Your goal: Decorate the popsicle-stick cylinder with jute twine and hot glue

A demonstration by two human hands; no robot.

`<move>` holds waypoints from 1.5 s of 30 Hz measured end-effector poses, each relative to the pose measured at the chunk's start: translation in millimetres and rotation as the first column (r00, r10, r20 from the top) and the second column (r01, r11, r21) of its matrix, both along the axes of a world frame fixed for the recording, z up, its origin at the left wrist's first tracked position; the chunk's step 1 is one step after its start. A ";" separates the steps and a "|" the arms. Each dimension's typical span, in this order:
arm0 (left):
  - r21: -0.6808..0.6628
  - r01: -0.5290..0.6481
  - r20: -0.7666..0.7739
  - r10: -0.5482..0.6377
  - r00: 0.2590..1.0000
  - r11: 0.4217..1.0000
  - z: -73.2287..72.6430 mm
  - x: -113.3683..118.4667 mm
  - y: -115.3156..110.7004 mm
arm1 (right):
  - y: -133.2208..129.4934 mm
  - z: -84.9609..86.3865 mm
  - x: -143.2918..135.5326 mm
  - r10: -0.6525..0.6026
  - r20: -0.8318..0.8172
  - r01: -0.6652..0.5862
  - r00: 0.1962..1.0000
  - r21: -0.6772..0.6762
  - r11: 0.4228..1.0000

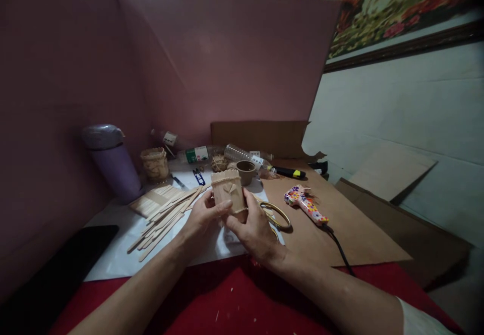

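Note:
Between my two hands is a small craft-stick cup, with rope-like trim near its scalloped rim and raised pieces on its front. My left hand is closed on its left side, thumb across the lower front. My right hand grips the lower right side. Loose craft sticks lie fanned out left of my hands on a white sheet. Right of my right hand rest scissors with yellow-edged handle loops, their blades hidden. A flower-patterned glue gun lies farther right on cardboard, its black cord trailing toward me.
A purple bottle stands at the left beside a decorated stick cup. Plastic bottles, a twine ball, a brown cup and a black-and-yellow utility knife lie behind my hands. Cardboard covers the right; red cloth is nearest me.

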State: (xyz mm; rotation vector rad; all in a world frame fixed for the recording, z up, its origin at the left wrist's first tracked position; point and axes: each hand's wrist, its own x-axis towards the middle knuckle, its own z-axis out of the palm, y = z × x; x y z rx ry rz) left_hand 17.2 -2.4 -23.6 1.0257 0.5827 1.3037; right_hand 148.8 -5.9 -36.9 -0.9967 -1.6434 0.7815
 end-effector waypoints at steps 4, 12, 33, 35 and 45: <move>-0.036 -0.026 -0.036 0.025 0.999 0.999 1.9 -0.6 -0.7 | 1.4 0.2 -0.3 -0.013 0.010 0.012 1.000 0.018 1.000; -0.108 0.001 -0.074 -0.009 0.997 0.994 -1.5 -5.3 2.4 | 2.0 -3.3 -0.5 -0.047 0.034 0.046 0.998 0.022 0.999; -0.085 -0.087 -0.028 0.084 0.996 0.993 -6.8 -1.8 7.9 | 2.2 -10.7 -4.7 -0.055 0.076 0.051 0.996 0.052 0.997; -0.116 -0.072 -0.035 0.069 0.997 0.991 -6.3 -3.8 7.8 | 2.6 -11.0 -4.1 -0.062 0.093 0.055 0.994 0.072 0.996; -0.230 -0.052 -0.066 0.037 0.997 0.972 8.4 -2.2 -6.2 | 6.4 -1.2 9.8 -0.167 0.065 0.117 0.984 0.475 0.872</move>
